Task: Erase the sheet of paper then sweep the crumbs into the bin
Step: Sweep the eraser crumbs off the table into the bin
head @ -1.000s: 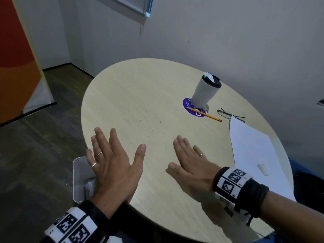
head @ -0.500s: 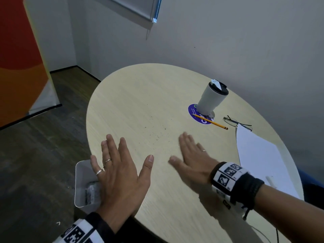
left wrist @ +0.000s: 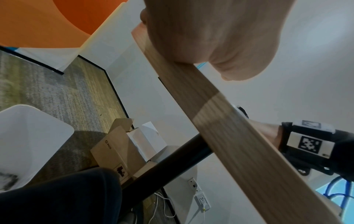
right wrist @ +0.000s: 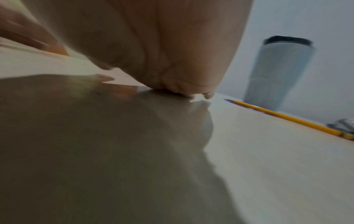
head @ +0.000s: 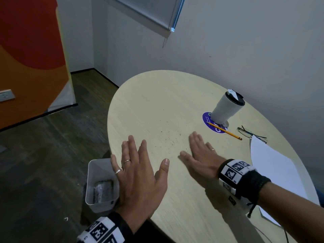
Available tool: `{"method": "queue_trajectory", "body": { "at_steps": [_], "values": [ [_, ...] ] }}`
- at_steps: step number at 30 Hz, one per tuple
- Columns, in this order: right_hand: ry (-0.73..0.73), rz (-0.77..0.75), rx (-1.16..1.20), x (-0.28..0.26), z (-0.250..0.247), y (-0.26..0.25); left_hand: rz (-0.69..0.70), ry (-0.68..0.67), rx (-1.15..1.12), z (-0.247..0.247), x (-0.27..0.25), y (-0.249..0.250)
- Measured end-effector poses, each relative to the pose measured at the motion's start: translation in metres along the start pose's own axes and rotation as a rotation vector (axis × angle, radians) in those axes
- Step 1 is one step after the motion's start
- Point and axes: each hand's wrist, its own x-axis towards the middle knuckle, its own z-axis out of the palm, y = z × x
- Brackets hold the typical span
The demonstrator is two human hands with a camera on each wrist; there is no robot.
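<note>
Now both my hands are spread flat with straight fingers and grip nothing. My right hand [head: 198, 158] lies palm down on the worktop [head: 157, 95], its outer edge touching the wood in the right wrist view, with the crumbs [head: 171, 137] scattered just to its left, between it and my left hand [head: 140, 176]. My left hand is over the worktop's near left edge, fingers pointing away from me and thumb out toward the crumbs; in the left wrist view its palm [left wrist: 210, 30] sits on that edge. Off the edge, just left of my left hand and lower down, stands the white bin [head: 98, 174] with something grey and blurred at its bottom. The paper [head: 273, 172] lies on the worktop to the right of my right wrist, well away from the crumbs. Beyond my right hand a white cup [head: 226, 109] with a dark lid stands on a blue coaster [head: 206, 120], a yellow pencil [head: 226, 132] lies just beside it partly across the coaster, and glasses [head: 249, 133] rest at the paper's far corner.
</note>
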Motion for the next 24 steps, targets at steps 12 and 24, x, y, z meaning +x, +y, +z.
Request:
{"method": "queue_trajectory", "body": {
  "at_steps": [12,24],
  "values": [
    [0.038,0.070,-0.003,0.013,-0.010,0.001,0.101,0.058,-0.274,-0.007,-0.008,-0.012],
    [0.051,-0.053,0.123,0.006,-0.006,-0.045,-0.501,-0.169,-0.318,-0.060,0.134,-0.179]
  ]
}}
